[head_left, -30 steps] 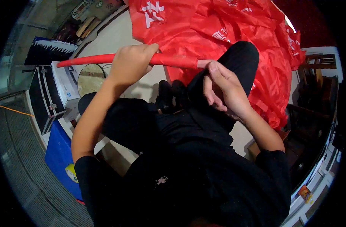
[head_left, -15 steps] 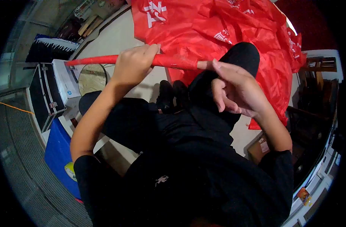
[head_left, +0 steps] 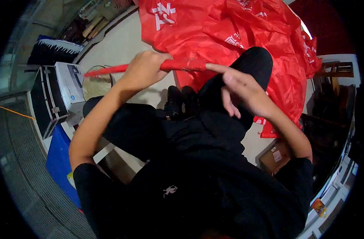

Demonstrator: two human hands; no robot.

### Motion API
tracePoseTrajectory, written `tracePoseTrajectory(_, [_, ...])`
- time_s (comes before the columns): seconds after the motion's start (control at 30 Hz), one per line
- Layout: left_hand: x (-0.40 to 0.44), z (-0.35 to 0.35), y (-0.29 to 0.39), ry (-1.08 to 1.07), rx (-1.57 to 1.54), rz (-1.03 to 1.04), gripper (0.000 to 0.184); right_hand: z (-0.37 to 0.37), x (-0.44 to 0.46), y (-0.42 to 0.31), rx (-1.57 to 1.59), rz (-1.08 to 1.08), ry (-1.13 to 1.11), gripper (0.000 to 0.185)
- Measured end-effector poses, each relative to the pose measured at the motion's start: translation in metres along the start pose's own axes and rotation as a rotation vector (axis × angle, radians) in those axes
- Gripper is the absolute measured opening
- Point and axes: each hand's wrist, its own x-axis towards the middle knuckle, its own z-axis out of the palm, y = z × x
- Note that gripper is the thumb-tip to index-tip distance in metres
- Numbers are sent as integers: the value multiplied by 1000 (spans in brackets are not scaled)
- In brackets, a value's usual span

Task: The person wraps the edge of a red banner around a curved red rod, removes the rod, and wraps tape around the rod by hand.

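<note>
"What's on your left?"
"I see 1 black case (head_left: pixel 48 99) beside 1 white box (head_left: pixel 67 83), with a blue panel (head_left: pixel 62 161) nearer me and an orange cord (head_left: pixel 14 112) farther out."
"And your right?"
"1 cardboard box (head_left: pixel 275 157) on the floor (head_left: pixel 251 139)."

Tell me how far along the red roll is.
The red roll already looks formed, long and narrow. In hand: the left hand grips it partway along; the right hand, blurred, is by its thicker end, contact unclear. Possibly left: the printed red sheet, lying loose and crumpled; I can't tell whether it needs rolling.
</note>
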Motion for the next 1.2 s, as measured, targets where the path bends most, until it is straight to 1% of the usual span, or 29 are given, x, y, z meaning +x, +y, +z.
tracePoseTrajectory(0.03, [-5,7,-1,81,81,3,31,1,0,-1,502,138,-17,46])
tracePoseTrajectory(0.07, [-6,8,-3,79,80,-1,31,3,0,-1,1005,274,-31,52])
tracePoseTrajectory(0.1, [-6,8,-6,132,120,35,33,12,2,1,980,279,1,56])
tracePoseTrajectory(0.13, [-5,8,-9,184,158,73,36,13,0,-4,947,323,-34,55])
tracePoseTrajectory(0.17, [-3,8,-11,181,157,73,36,17,0,-1,853,301,-24,56])
tracePoseTrajectory(0.2, [-4,8,-13,135,127,72,27,24,1,3,760,280,-14,57])
tracePoseTrajectory(0.23, [-4,7,-14,89,100,70,19,26,2,7,599,211,19,45])
tracePoseTrajectory(0.27, [-1,1,-13,88,100,71,19,30,3,19,600,210,20,45])
tracePoseTrajectory(0.33, [10,-23,-5,-558,-268,-22,13,35,5,44,-163,-385,198,37])
tracePoseTrajectory(0.37, [15,-28,0,-773,-336,-7,17,15,5,26,-519,-550,93,46])
tracePoseTrajectory(0.4, [14,-26,0,-773,-337,-7,17,2,2,12,-886,-583,-34,51])
tracePoseTrajectory(0.47, [10,-19,-1,-885,-351,37,16,-6,6,10,-938,-642,-3,43])
tracePoseTrajectory(0.5, [9,-14,-1,-886,-349,43,16,-3,5,11,-941,-638,1,43])
tracePoseTrajectory(0.57, [1,-2,0,-227,-333,-53,13,6,3,12,-153,-147,109,36])
tracePoseTrajectory(0.6, [-3,3,3,-223,-334,-57,13,7,1,7,-156,-148,104,36])
tracePoseTrajectory(0.67, [-10,13,5,43,4,-57,27,9,-2,-6,703,190,-10,46])
tracePoseTrajectory(0.7, [-12,17,3,42,3,-59,27,12,-3,-6,751,218,-22,54])
tracePoseTrajectory(0.73, [-14,21,1,130,98,9,27,13,-4,-8,754,218,-20,54])
tracePoseTrajectory(0.77, [-13,22,1,217,190,80,28,12,-6,-12,846,309,-42,53])
tracePoseTrajectory(0.8, [-13,20,2,213,186,84,28,13,-8,-14,937,402,-66,52])
tracePoseTrajectory(0.83, [-13,18,2,229,253,108,26,17,-9,-14,986,441,-40,51])
tracePoseTrajectory(0.87, [-12,15,3,248,322,131,23,23,-10,-12,985,441,-38,51])
tracePoseTrajectory(0.93, [-10,15,3,289,365,149,24,34,-11,-8,1281,426,80,49])
tracePoseTrajectory(0.97, [-10,15,3,327,407,166,25,36,-11,-8,1353,445,104,47])
tracePoseTrajectory(1.0, [-10,13,3,327,407,167,25,38,-10,-8,1353,445,105,47])
tracePoseTrajectory(1.07, [-10,11,3,322,407,147,25,41,-10,-7,1534,363,96,45])
tracePoseTrajectory(1.1, [-10,10,2,321,408,148,25,43,-10,-6,1535,362,97,45])
tracePoseTrajectory(1.17, [-11,9,0,311,355,158,28,47,-9,-1,1265,276,106,44])
tracePoseTrajectory(1.2, [-12,7,0,310,357,157,28,48,-8,0,1267,275,104,44])
